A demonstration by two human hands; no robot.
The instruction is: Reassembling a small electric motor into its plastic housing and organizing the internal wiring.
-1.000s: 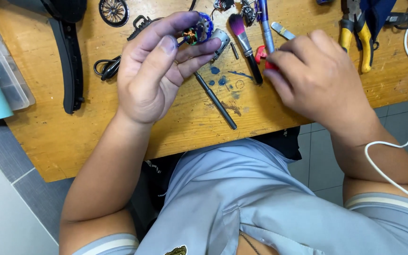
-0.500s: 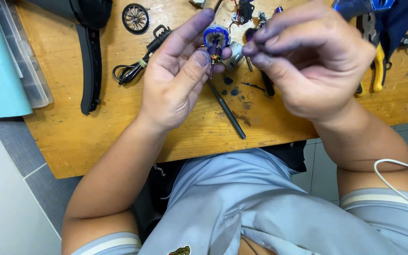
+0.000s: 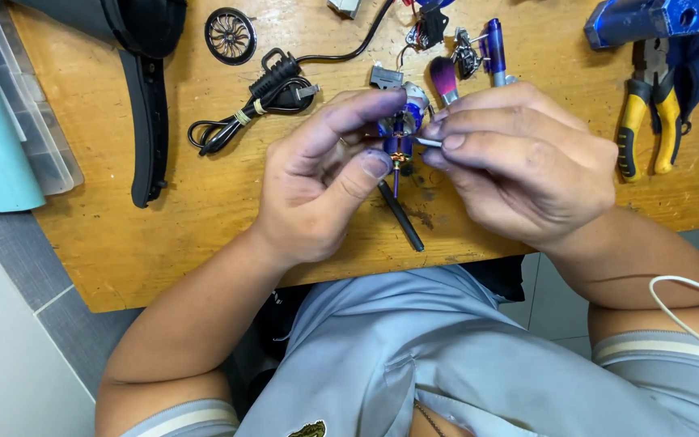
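Observation:
My left hand (image 3: 325, 178) pinches a small blue motor rotor with copper windings (image 3: 400, 137) between thumb and fingers, held above the wooden table (image 3: 204, 218). My right hand (image 3: 519, 162) meets it from the right, gripping a thin silvery metal piece (image 3: 429, 142) whose tip touches the rotor. A black rod (image 3: 400, 216) lies on the table just under the two hands. A small brush with pink-purple bristles (image 3: 445, 79) shows just behind my fingers.
A coiled black power cord (image 3: 260, 101) and a round black grille (image 3: 230, 36) lie at the back left, beside a long black housing (image 3: 147, 105). Yellow-handled pliers (image 3: 645, 129) and a blue tool (image 3: 649, 18) sit at the right. Clear plastic box (image 3: 34, 137) at left.
Both hands have come lower and closer together over the table's front. My right hand, earlier down on the table by a red piece, now holds the silvery piece against the rotor.

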